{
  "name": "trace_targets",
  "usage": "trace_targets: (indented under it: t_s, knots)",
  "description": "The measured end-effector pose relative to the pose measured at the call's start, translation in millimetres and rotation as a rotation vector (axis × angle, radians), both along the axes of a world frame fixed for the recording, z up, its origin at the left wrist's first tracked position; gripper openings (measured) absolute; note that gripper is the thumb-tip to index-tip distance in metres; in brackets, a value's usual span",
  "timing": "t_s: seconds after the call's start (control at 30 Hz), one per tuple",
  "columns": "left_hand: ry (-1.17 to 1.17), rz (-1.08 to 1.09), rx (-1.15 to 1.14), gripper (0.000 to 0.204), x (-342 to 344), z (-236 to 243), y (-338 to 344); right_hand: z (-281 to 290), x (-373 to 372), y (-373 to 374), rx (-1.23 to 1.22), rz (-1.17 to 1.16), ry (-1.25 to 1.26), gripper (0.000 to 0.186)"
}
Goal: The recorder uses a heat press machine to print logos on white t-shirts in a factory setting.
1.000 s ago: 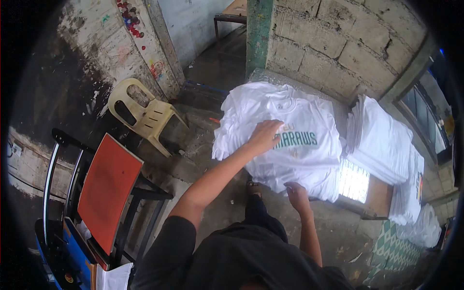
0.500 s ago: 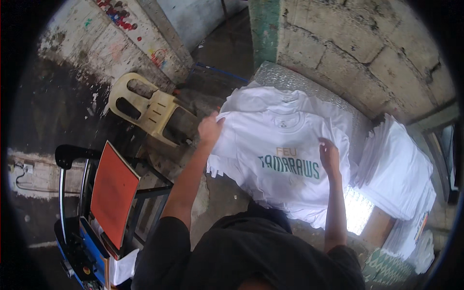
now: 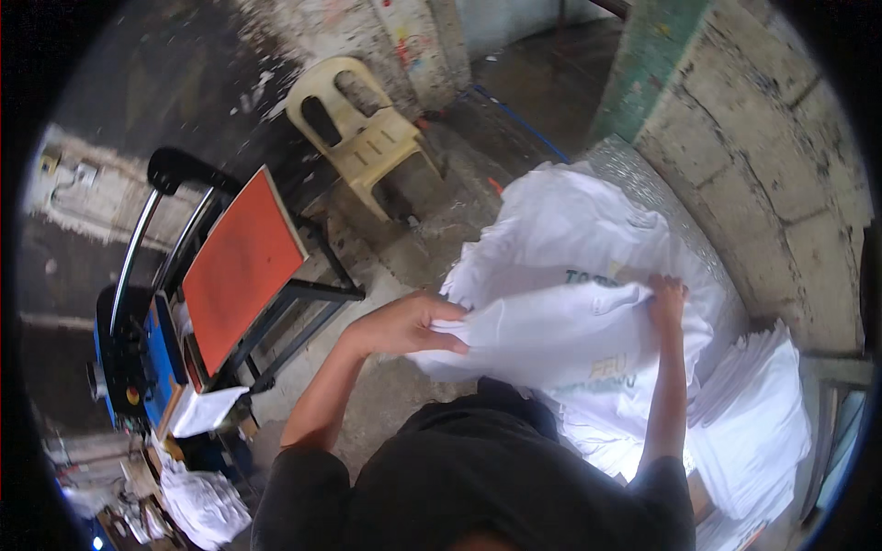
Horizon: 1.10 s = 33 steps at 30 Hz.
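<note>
- Setting: rough concrete floor (image 3: 386, 404), block wall (image 3: 781, 174) at right; a silvery covered table (image 3: 643, 184) carries the garments.
- Far left: heat press with an orange platen (image 3: 239, 266); a cream plastic chair (image 3: 363, 129) stands behind.
- Left hand (image 3: 404, 323) is closed, pinching the white T-shirt (image 3: 551, 331) at its left edge, seemingly to fold it over.
- Right hand (image 3: 666, 296) clamps the opposite edge; teal and yellow print partly hidden.
- Right edge: stacked white shirts (image 3: 753, 413).

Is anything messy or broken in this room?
Yes. Crumpled white cloth or paper lies heaped on the floor by the blue press with the orange plate. The wall's paint is flaking. Both hands, left hand and right hand, grip a white printed T-shirt.
</note>
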<state>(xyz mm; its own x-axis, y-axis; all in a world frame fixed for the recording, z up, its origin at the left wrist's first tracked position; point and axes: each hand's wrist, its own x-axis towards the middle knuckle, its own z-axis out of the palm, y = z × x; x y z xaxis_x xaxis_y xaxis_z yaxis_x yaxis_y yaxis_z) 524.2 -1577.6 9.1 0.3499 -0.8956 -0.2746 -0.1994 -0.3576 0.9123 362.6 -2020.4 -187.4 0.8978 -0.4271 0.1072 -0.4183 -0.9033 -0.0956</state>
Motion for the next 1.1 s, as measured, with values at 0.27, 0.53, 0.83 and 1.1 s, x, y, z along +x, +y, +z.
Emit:
trace_targets:
  t_s: [0.27, 0.53, 0.83, 1.1]
  knots:
    - [-0.35, 0.699, 0.15, 0.016, -8, 27, 203, 95, 69, 96, 0.352, 0.336, -0.451, 0.018]
    - [-0.727, 1.226, 0.096, 0.02, -81, 68, 445, 239, 145, 337, 0.075, 0.562, -0.795, 0.016]
    - [-1.1, 1.477, 0.16, 0.018, -184, 30, 610, 216, 152, 504, 0.04, 0.753, -0.92, 0.016]
    - [-1.001, 1.49, 0.231, 0.018, -211, 10, 661, 206, 193, 573, -0.014, 0.984, -0.93, 0.011]
